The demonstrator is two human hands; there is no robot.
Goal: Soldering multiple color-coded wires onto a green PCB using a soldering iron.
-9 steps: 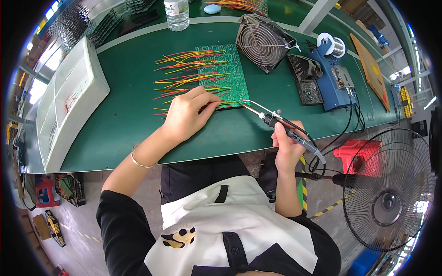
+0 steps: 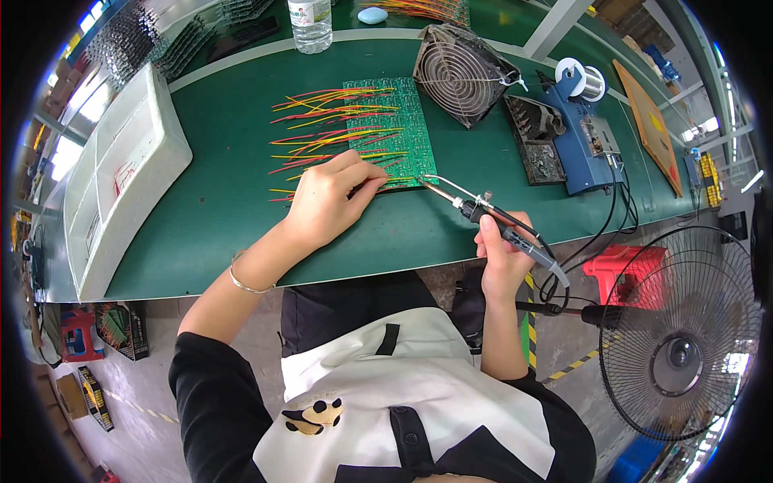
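Observation:
A green circuit board panel lies on the green bench, with red, yellow and black wires sticking out over its left side. My left hand pinches a wire close to the board's near edge, thumb and forefinger together. In my right hand is a soldering iron with a thin solder feed tube fixed alongside it. Its tip meets the board near the lower right corner, just right of the pinched wire's end.
A white foam tray stands at the left. Behind the board are a square fan and a water bottle. To the right sit a blue soldering station, a solder spool and a black iron stand. A floor fan stands beside me.

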